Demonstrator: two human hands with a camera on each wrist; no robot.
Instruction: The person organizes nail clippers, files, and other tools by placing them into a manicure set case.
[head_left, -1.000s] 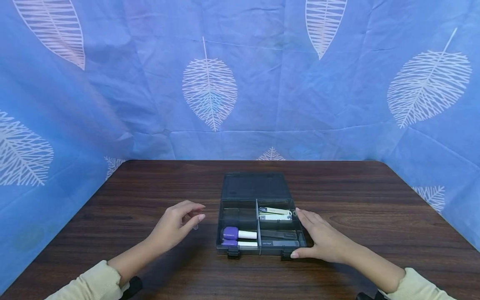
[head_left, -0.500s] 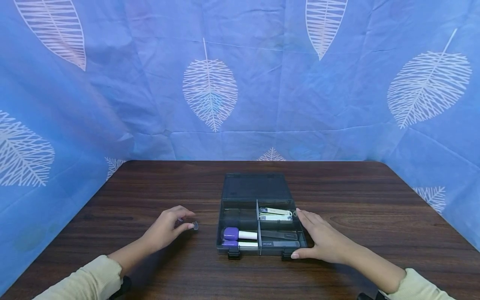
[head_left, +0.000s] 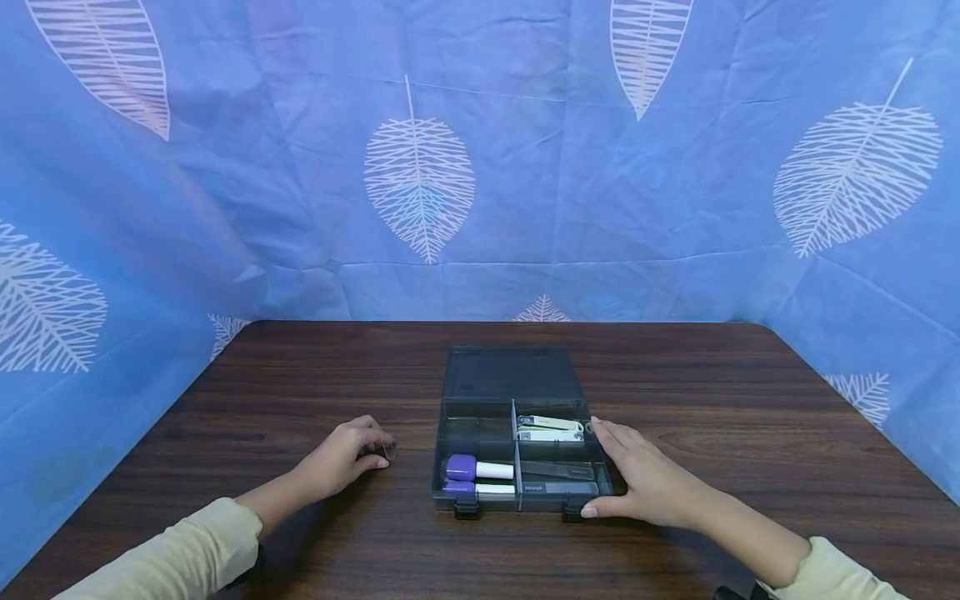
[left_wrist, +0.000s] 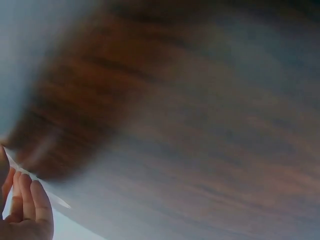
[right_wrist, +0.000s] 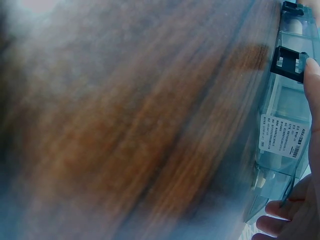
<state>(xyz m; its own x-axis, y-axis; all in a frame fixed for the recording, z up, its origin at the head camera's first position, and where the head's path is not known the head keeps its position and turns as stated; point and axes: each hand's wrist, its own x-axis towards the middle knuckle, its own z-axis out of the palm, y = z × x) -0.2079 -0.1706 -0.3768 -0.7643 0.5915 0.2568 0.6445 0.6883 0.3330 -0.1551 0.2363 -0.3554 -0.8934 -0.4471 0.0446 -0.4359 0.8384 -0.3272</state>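
Note:
A dark translucent divided case (head_left: 472,429) lies on the table with its lid raised back. Inside, two purple nail polish bottles (head_left: 461,467) with long white caps fill the front left. Pale nail clippers (head_left: 550,428) occupy the back right compartment, and flat dark bars (head_left: 558,478) the front right. Left of the case, my left hand (head_left: 341,454) pinches a small clear curved piece (head_left: 389,451) low over the table. My right hand (head_left: 648,479) rests against the case's right side, fingers extended along it, its thumb by the front latch (right_wrist: 289,64).
The brown wood-grain table (head_left: 337,358) has a blue cloth with white leaf prints (head_left: 300,208) hanging behind and at both sides. On the case, the right wrist view shows a white printed label (right_wrist: 282,136).
My left hand has moved leftward, away from the case, and lower toward the table, keeping the small clear piece at its fingertips. The right hand stays in place on the case.

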